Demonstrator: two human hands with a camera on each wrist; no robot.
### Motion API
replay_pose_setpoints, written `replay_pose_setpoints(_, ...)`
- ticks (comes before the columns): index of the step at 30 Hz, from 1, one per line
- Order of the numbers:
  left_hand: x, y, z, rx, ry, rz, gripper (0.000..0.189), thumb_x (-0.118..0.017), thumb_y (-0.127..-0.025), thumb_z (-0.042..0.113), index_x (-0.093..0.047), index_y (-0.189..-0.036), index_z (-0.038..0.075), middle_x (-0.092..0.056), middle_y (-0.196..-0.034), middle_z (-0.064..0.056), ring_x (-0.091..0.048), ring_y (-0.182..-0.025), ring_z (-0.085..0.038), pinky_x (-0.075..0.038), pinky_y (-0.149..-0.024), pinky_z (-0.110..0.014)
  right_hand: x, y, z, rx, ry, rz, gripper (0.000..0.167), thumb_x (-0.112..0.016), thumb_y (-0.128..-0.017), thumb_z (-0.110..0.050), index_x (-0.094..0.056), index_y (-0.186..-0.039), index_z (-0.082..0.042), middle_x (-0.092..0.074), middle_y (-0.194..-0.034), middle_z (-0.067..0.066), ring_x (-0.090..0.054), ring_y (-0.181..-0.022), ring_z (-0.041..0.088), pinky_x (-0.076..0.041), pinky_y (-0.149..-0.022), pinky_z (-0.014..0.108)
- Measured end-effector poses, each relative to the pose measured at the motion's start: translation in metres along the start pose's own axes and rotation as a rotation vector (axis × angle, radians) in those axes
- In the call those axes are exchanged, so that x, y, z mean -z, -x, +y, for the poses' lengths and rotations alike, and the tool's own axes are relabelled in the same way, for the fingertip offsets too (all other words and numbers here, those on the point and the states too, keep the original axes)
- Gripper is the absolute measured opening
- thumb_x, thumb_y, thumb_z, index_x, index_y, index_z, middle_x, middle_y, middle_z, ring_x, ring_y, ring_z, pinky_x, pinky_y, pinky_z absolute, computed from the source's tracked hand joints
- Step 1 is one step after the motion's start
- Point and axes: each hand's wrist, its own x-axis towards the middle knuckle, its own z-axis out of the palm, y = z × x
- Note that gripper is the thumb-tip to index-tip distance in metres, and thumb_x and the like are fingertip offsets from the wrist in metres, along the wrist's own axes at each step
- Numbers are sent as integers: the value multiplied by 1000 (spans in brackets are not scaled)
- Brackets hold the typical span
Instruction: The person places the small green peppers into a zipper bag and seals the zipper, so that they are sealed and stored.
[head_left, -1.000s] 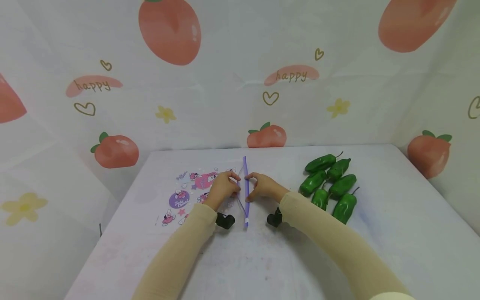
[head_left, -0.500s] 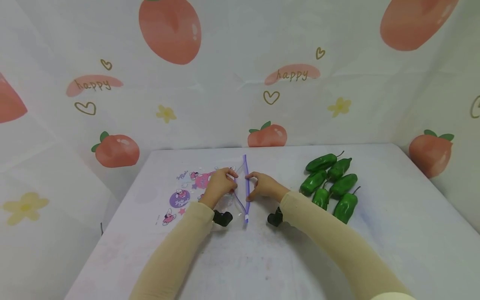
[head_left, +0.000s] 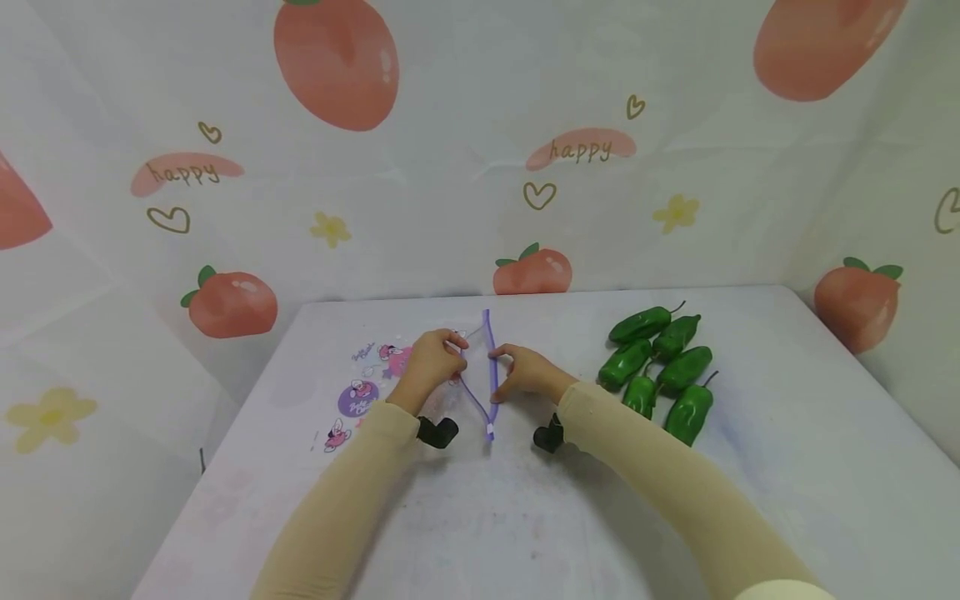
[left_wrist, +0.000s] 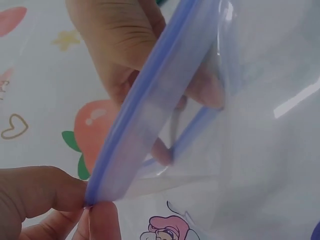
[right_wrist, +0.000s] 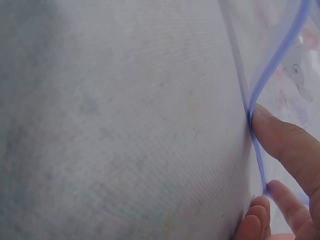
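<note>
A clear zip-lock bag (head_left: 358, 400) with pink and purple cartoon prints lies flat on the table, its mouth facing right. My left hand (head_left: 429, 367) pinches the near lip of the mouth between thumb and fingers; in the left wrist view, that lip is a blue-purple zip strip (left_wrist: 135, 105). On the opposite lip, my right hand (head_left: 528, 372) grips the other zip strip (right_wrist: 255, 112) with its thumb and fingertips. Between the two lips the mouth gapes. A white slider (head_left: 491, 429) sits at the strip's near end. My left hand and forearm cover part of the bag.
Several green peppers (head_left: 688, 368) lie in a loose group to the right, beyond my right forearm. A fruit-printed cloth backdrop (head_left: 420, 183) stands behind the white table (head_left: 525, 533).
My left hand has drawn leftward with its lip of the bag, so the mouth has spread wider. The right hand has stayed almost still; the peppers have not moved.
</note>
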Motion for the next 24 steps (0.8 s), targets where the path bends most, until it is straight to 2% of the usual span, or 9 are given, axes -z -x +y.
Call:
replay_pose_setpoints(10,10,3,6,-3,15,-7,31,-66,-80,3,-67,-111,3,-67,-80,-8,-59,-58,-13,-47,-59,-22,-1,-4,2,-7,15,-5,78,-88,-68,-25,-52,-137,-26,-56,-95,7,-52,-86,20,-43,-75,31)
replay_pose_setpoints(19,18,5,3,4,48,-7,27,-65,-82,5,-69,-109,4,-66,-88,-9,-60,-62,-13,-51,-64,-23,-1,-5,1,-25,6,-10,78,-88,-68,-25,-52,-136,-27,-57,-96,8,-52,-85,20,-43,-75,32)
replay_pose_setpoints(24,22,7,2,5,106,-6,27,-64,-82,4,-68,-109,3,-66,-92,-9,-63,-64,-12,-56,-69,-25,0,-4,1,-29,9,-13,77,-88,-69,-25,-51,-137,-27,-57,-97,8,-52,-86,20,-42,-76,32)
